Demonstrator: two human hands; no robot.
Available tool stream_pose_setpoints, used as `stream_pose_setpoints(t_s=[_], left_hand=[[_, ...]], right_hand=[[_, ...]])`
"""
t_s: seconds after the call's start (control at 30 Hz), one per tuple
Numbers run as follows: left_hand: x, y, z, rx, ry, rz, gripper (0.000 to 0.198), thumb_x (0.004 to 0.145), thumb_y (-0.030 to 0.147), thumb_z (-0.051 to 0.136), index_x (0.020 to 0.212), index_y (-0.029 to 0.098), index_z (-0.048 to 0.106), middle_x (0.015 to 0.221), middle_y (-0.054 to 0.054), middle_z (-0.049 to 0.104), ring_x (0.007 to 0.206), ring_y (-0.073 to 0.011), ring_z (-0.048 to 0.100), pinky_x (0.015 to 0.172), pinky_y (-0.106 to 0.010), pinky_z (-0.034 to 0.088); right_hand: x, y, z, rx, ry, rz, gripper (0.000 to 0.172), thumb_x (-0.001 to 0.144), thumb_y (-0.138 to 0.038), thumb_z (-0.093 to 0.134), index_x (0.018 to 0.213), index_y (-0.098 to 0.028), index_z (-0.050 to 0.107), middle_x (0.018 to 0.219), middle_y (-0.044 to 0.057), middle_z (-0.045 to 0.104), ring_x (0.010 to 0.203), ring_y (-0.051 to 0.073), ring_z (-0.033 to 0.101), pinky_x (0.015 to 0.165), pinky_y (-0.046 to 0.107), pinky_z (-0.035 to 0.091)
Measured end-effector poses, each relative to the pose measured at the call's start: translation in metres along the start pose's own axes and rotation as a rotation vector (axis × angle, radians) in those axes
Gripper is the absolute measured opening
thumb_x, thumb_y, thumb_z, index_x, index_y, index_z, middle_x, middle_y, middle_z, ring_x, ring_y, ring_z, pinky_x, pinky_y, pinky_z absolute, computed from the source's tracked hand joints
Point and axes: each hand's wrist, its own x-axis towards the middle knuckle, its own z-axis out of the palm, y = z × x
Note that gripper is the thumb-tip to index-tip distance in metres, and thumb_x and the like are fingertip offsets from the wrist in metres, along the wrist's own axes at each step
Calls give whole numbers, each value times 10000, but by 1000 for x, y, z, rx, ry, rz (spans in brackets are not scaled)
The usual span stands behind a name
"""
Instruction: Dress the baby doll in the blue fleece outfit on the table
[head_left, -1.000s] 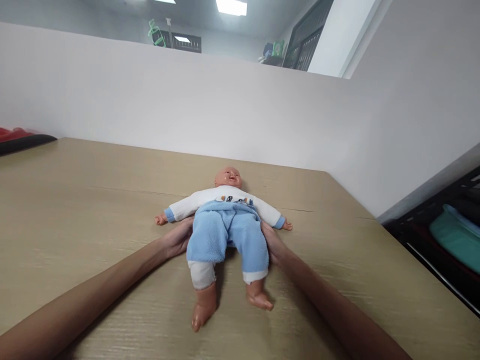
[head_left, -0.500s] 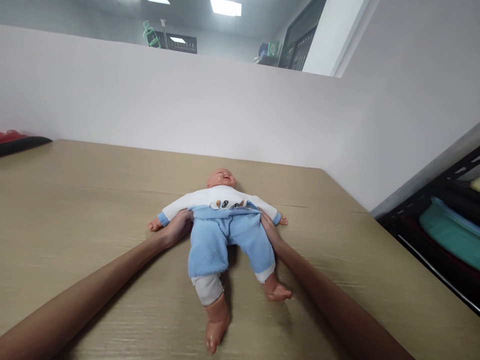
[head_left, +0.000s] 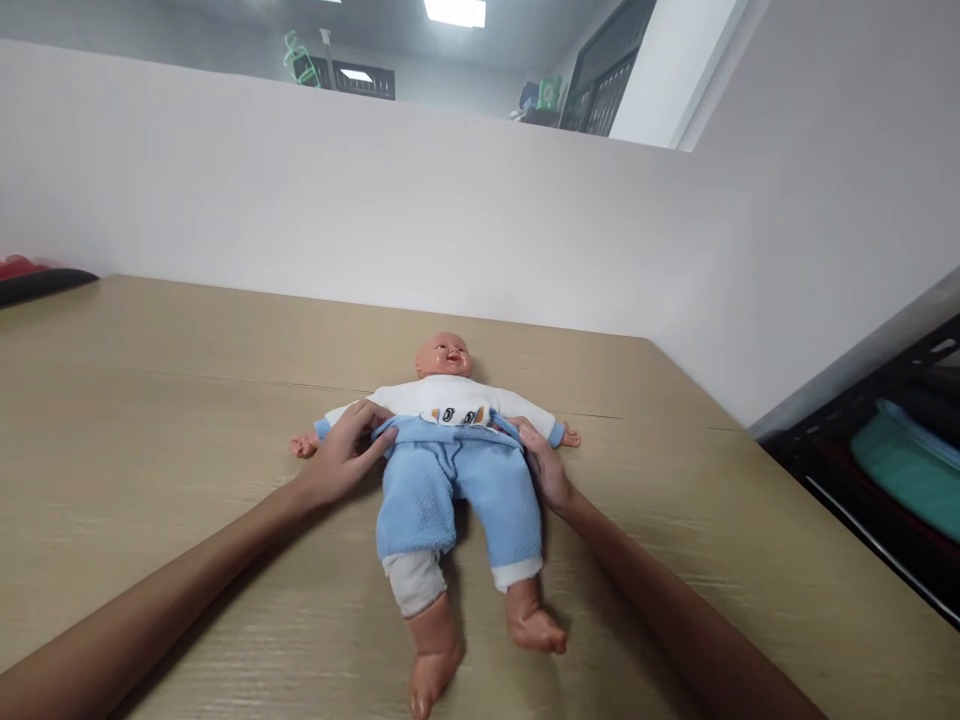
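A baby doll (head_left: 444, 357) lies on its back on the table, head toward the wall and feet toward me. It wears a white top (head_left: 437, 390) with blue cuffs and a printed animal face. Light blue fleece pants (head_left: 420, 490) cover its hips and upper legs; a white cloth (head_left: 415, 580) shows below one pant leg. With thumb and fingers, my left hand (head_left: 349, 450) grips the waistband at the left side. My right hand (head_left: 544, 462) is closed on the waistband at the opposite side, its fingertips partly hidden by the fabric.
The wooden table (head_left: 187, 420) meets a white wall (head_left: 375, 210) with a window above it. A black rack (head_left: 832, 470) with folded green cloth (head_left: 904, 465) stands to the right. A black-edged object with something red (head_left: 21, 268) lies at the far left.
My left hand has shifted up, its fingers now over the waistband edge. The doll's leg on the right has swung inward and toward me. More of the printed face shows.
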Motion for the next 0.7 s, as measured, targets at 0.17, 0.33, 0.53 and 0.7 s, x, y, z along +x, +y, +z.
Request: stream_pose_setpoints(t_s=[0.17,0.33,0.53,0.7], left_hand=[[1,-4,3,-281,-129,-85,294,995,494,658,1143,242,637,1173,-51,645,1140,-252,566,1042,-332,407],[6,-10,8,-488,0,-303,355,964,586,669,1059,256,581,860,30,583,851,-195,523,841,-298,442],[14,-14,14,-599,-5,-343,388,905,588,736,1062,237,685,1139,-56,717,1162,-277,589,1040,-342,438],[12,-22,13,-681,-190,-304,385,870,535,795,1090,221,759,1195,-80,751,1149,-304,626,1037,-377,454]], right_hand=[[16,-28,5,-256,-37,-189,327,879,-537,754,1014,-247,682,1089,44,638,1122,251,595,1107,381,442],[46,-35,20,-102,-43,-65,375,914,-600,686,1058,-265,598,900,-21,650,830,185,600,784,289,500],[68,-32,26,-178,-8,69,400,842,-586,690,1020,-242,591,833,-8,677,777,210,625,727,329,516],[35,-72,45,-455,183,-168,358,804,-334,733,1109,-235,573,1154,111,657,1102,306,581,1065,489,440]])
